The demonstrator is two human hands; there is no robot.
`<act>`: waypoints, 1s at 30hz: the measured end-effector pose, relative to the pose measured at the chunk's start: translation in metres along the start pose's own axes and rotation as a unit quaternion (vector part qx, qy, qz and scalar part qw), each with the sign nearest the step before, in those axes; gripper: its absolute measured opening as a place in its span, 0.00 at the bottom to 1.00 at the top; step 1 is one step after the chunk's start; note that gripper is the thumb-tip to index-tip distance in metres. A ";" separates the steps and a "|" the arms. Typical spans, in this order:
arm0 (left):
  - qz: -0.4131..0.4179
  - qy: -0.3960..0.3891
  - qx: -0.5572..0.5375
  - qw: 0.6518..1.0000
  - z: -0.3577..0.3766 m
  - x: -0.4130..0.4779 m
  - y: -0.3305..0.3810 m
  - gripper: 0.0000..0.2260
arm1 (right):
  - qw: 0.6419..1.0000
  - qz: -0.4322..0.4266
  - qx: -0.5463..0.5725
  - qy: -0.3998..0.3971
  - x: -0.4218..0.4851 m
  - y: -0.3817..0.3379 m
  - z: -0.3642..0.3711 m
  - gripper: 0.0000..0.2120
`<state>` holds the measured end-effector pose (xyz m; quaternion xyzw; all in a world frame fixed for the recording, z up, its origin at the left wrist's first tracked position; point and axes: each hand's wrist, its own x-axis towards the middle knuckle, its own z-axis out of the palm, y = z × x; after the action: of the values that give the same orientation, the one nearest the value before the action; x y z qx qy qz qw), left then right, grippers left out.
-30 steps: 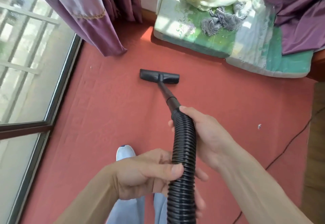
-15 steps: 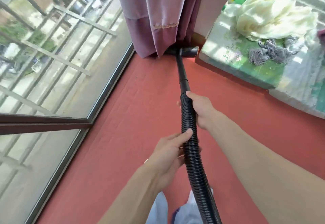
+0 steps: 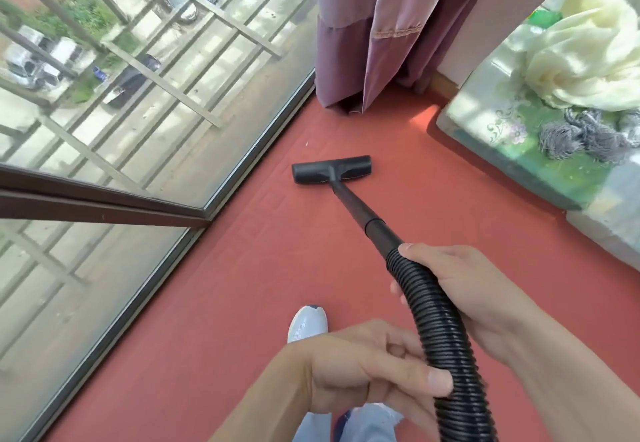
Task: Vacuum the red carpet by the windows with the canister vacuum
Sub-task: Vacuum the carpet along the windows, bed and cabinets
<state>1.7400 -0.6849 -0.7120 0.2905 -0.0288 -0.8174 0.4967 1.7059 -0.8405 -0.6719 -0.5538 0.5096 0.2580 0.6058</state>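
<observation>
A black floor nozzle point(image 3: 331, 169) lies flat on the red carpet point(image 3: 242, 285), a short way in front of the purple curtain. A black wand point(image 3: 360, 211) runs back from it to a ribbed black hose point(image 3: 440, 334). My right hand point(image 3: 474, 299) grips the hose near its top end, just behind the wand. Lower down, my left hand point(image 3: 363, 369) holds the same hose, thumb across it. The canister itself is out of view.
A floor-to-ceiling window point(image 3: 121, 129) with a dark frame borders the carpet on the left. A purple curtain point(image 3: 377, 29) hangs at the corner. A low mattress point(image 3: 540, 150) with pale cloth and grey tassels sits at right. My white shoe point(image 3: 307, 323) stands on the carpet.
The nozzle has been pulled back from under the curtain toward me. Both hands have come closer to my body, still on the hose.
</observation>
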 end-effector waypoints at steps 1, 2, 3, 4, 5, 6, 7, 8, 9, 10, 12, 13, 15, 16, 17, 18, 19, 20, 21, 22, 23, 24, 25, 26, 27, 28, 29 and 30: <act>0.019 0.021 -0.006 1.000 0.000 0.002 0.001 0.12 | 1.000 -0.004 -0.017 0.000 0.008 -0.006 -0.001 0.17; 0.032 0.049 -0.016 0.998 -0.001 0.005 0.001 0.15 | 1.000 -0.006 -0.030 0.002 0.018 -0.011 -0.002 0.17; 0.041 0.082 -0.028 0.995 0.000 0.008 0.002 0.18 | 0.999 -0.006 -0.038 0.004 0.028 -0.015 -0.001 0.16; 0.048 0.121 -0.040 0.991 0.000 0.011 0.002 0.19 | 0.999 -0.007 -0.043 0.006 0.038 -0.019 0.000 0.14; 0.057 0.158 -0.048 0.985 0.000 0.014 0.003 0.18 | 0.999 -0.009 -0.051 0.009 0.046 -0.022 0.002 0.13; 0.065 0.184 -0.055 0.979 0.002 0.017 0.003 0.17 | 0.998 -0.012 -0.065 0.011 0.052 -0.024 0.004 0.12; 0.070 0.198 -0.063 0.976 0.004 0.019 0.003 0.16 | 0.996 -0.018 -0.082 0.009 0.056 -0.024 0.006 0.11; 0.074 0.202 -0.069 0.974 0.006 0.020 0.003 0.14 | 0.995 -0.025 -0.098 0.007 0.057 -0.024 0.006 0.12; 0.077 0.195 -0.074 0.975 0.009 0.020 0.002 0.14 | 0.993 -0.032 -0.114 0.007 0.055 -0.023 0.005 0.12; 0.077 0.179 -0.074 0.978 0.013 0.019 0.002 0.13 | 0.991 -0.036 -0.130 0.005 0.050 -0.022 0.003 0.12; 0.067 0.124 -0.062 0.988 0.022 0.017 0.004 0.09 | 0.986 -0.032 -0.163 -0.009 0.032 -0.021 -0.007 0.13; 0.059 0.094 -0.051 0.993 0.027 0.017 0.004 0.07 | 0.983 -0.024 -0.182 -0.021 0.021 -0.020 -0.012 0.14; 0.039 0.046 -0.034 0.998 0.035 0.018 0.005 0.03 | 0.974 -0.005 -0.220 -0.044 0.001 -0.018 -0.018 0.14; 0.030 0.038 -0.031 0.998 0.038 0.020 0.004 0.03 | 0.972 0.003 -0.231 -0.046 -0.004 -0.017 -0.020 0.15; 0.027 0.037 -0.030 0.998 0.040 0.022 0.003 0.04 | 0.970 0.009 -0.239 -0.044 -0.006 -0.016 -0.020 0.15; 0.031 0.040 -0.034 0.998 0.041 0.024 0.002 0.03 | 0.968 0.013 -0.246 -0.041 -0.005 -0.017 -0.020 0.14; 0.040 0.049 -0.043 0.997 0.041 0.026 0.001 0.02 | 0.967 0.014 -0.252 -0.036 -0.003 -0.019 -0.019 0.14; 0.054 0.065 -0.053 0.995 0.040 0.027 -0.001 0.02 | 0.966 0.011 -0.257 -0.031 0.002 -0.021 -0.017 0.13; 0.069 0.086 -0.067 0.992 0.038 0.029 -0.002 0.04 | 0.965 0.006 -0.261 -0.023 0.008 -0.024 -0.013 0.12; 0.082 0.112 -0.084 0.987 0.036 0.031 -0.003 0.05 | 0.964 0.000 -0.266 -0.014 0.016 -0.027 -0.008 0.12; 0.094 0.143 -0.104 0.980 0.033 0.033 -0.003 0.07 | 0.961 -0.008 -0.275 -0.005 0.026 -0.029 -0.001 0.11; 0.103 0.172 -0.121 0.972 0.030 0.034 -0.004 0.09 | 0.958 -0.017 -0.287 0.001 0.036 -0.031 0.007 0.11; 0.111 0.198 -0.133 0.965 0.027 0.036 -0.004 0.12 | 0.952 -0.027 -0.303 0.003 0.045 -0.032 0.015 0.11; 0.116 0.220 -0.139 0.959 0.024 0.037 -0.006 0.16 | 0.945 -0.038 -0.324 0.001 0.053 -0.032 0.024 0.11; 0.118 0.237 -0.138 0.954 0.023 0.038 -0.007 0.18 | 0.937 -0.048 -0.347 0.000 0.058 -0.031 0.030 0.11; 0.120 0.247 -0.134 0.952 0.022 0.038 -0.008 0.20 | 0.928 -0.054 -0.368 0.000 0.062 -0.029 0.035 0.12; 0.121 0.247 -0.129 0.953 0.022 0.036 -0.009 0.19 | 0.923 -0.056 -0.381 -0.002 0.062 -0.027 0.036 0.12; 0.118 0.240 -0.122 0.956 0.023 0.034 -0.010 0.16 | 0.922 -0.053 -0.385 -0.006 0.059 -0.025 0.035 0.12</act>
<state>1.7091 -0.7137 -0.7112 0.4095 0.1571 -0.6568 0.6133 1.7601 -0.8295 -0.7198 -0.7688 0.3377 0.4048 0.3619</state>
